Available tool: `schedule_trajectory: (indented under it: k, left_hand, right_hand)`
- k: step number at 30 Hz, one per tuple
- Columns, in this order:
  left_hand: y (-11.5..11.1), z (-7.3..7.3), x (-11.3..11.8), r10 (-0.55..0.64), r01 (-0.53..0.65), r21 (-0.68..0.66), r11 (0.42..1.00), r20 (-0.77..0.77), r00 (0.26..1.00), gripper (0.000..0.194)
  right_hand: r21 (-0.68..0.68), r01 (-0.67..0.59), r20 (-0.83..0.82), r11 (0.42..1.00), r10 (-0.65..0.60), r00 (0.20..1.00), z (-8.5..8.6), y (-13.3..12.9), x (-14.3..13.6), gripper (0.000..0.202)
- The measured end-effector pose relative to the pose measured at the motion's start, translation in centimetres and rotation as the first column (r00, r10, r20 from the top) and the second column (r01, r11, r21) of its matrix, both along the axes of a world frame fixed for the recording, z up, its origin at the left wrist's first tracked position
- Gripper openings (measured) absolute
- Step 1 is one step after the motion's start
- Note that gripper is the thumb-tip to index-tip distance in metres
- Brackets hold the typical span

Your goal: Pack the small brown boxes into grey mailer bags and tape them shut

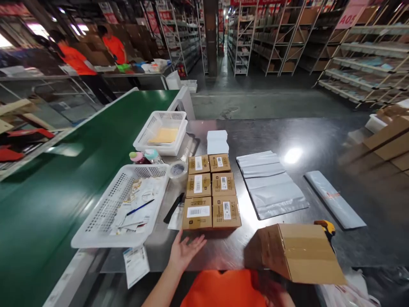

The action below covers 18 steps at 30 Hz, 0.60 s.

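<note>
Clock centred on boxes. Left hand [187, 251] at about 7 o'clock, palm turned up, fingers spread, nothing in it; fingertips just beside the nearest left box, contact uncertain. Boxes [220, 187], six, stand on the table side by side in two columns of three, ahead of both hands. Right hand [275, 292] at 5 o'clock, low at the table edge, blurred and partly cut off; cannot tell whether it grips anything. Long axis of the block runs 6 to 12; labels face up, the near left one lying 9 to 3, the others lengthwise, 6 to 12. Surroundings, left to right: green belt [105, 128] at 9, running away towards 11; two people in orange [115, 49] at a far bench, about 11. White basket [108, 241] at 9, slips and a pen [140, 207] inside. Tape roll [177, 169] near 10. Table [223, 251] dark, smooth, glossy with reflections. Shelves [241, 42] from 11 round to 2, grey floor in front. Bags [268, 179] flat at 3. Carton [313, 251] at 4.
</note>
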<state>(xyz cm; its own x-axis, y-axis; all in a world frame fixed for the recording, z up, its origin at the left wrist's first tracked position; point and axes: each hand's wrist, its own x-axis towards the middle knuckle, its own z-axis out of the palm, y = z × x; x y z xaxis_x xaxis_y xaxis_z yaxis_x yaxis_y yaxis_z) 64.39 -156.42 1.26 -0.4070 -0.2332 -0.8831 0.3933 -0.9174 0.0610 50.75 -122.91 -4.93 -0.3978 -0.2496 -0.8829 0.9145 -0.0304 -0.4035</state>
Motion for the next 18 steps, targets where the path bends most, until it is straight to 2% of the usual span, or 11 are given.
schedule_trajectory:
  k: [2,4,8,12,18]
  left_hand:
    - [-1.3,0.1,-0.3,-0.025,0.027,0.024,0.999,-0.063,0.998,0.081]
    - [-1.8,0.0,-1.0,-0.07,0.076,0.052,0.996,-0.114,0.991,0.08]
    - [-2.0,-0.2,-2.2,-0.152,0.159,0.049,0.986,-0.114,0.982,0.074]
    - [-2.4,-0.6,-2.5,-0.197,0.196,-0.013,0.98,-0.067,0.978,0.059]
    - [-3.2,-0.4,-1.7,-0.249,0.247,-0.043,0.968,-0.051,0.967,0.056]
  right_hand:
    - [-0.061,0.08,0.094,0.995,-0.074,0.993,1.9,-4.9,0.5,0.033]
    - [-0.108,0.137,0.106,0.985,-0.125,0.986,3.4,-9.9,0.4,0.043]
    - [-0.17,0.184,-0.093,0.968,-0.201,0.975,5.7,-17.6,-0.4,0.07]
    - [-0.163,0.146,-0.205,0.976,-0.178,0.962,6.8,-21.0,-1.0,0.073]
    - [-0.127,0.2,-0.228,0.971,-0.225,0.947,6.3,-22.2,0.3,0.074]
